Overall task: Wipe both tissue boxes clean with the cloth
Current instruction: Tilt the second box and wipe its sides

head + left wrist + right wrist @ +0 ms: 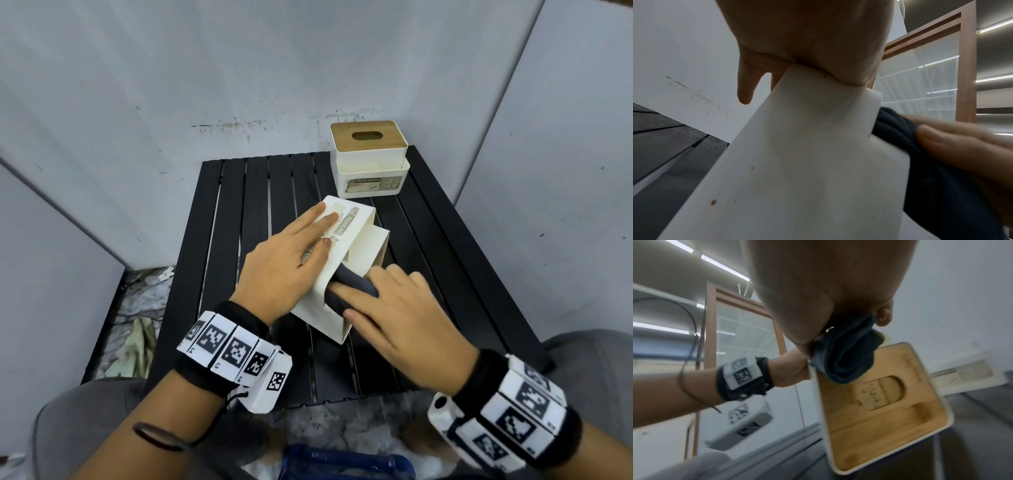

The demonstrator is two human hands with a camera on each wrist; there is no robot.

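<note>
A white tissue box lies tipped on its side on the black slatted table, its wooden lid facing my right. My left hand lies flat on the box's upturned side, fingers straight, and presses it down. My right hand grips a bunched dark cloth and holds it against the lid end of the box, near the top edge. The left wrist view shows the cloth against the box. A second white tissue box with a wooden lid stands upright at the table's back right.
Grey walls close in behind the table and on both sides. A crumpled greenish sheet lies on the mottled floor to the left. A blue object sits between my knees at the front edge.
</note>
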